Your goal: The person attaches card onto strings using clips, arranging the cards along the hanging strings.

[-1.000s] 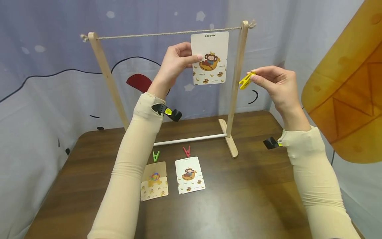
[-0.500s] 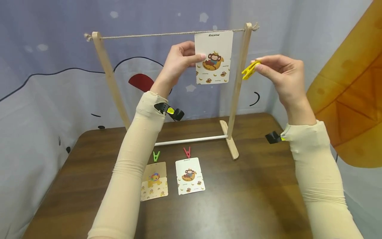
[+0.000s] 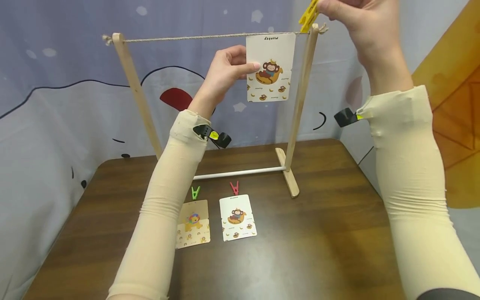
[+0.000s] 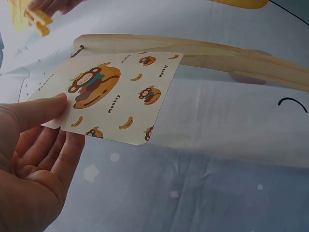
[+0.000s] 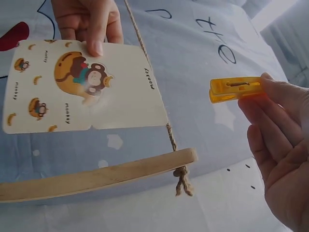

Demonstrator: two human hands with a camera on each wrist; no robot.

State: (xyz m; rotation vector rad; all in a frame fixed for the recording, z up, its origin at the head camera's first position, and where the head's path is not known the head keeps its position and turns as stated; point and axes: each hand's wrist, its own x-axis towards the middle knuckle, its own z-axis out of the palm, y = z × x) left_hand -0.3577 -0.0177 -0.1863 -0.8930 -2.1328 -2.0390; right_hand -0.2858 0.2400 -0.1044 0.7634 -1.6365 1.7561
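Observation:
My left hand (image 3: 228,68) pinches the left edge of a white monkey card (image 3: 271,50), thumb in front and fingers behind. The card's top edge lies along the rope (image 3: 187,38), close to the right post (image 3: 303,83). Up at the top right, my right hand (image 3: 375,29) holds a yellow clothespin (image 3: 309,16) between thumb and fingers. In the right wrist view the clothespin (image 5: 234,88) is apart from both the rope (image 5: 171,135) and the card (image 5: 120,92). The left wrist view shows the card (image 4: 130,96) from below, with the wooden post (image 4: 193,50) behind it.
On the brown table (image 3: 300,241) lie a lion card (image 3: 193,223) with a green clothespin (image 3: 195,192) above it, and another monkey card (image 3: 237,218) with a red clothespin (image 3: 234,188). A white rod (image 3: 240,173) joins the wooden stand low down. A patterned curtain (image 3: 93,116) hangs behind.
My right hand has risen with the yellow clothespin, from beside the right post to above the rope's height. The left hand keeps the card at the rope, almost unmoved.

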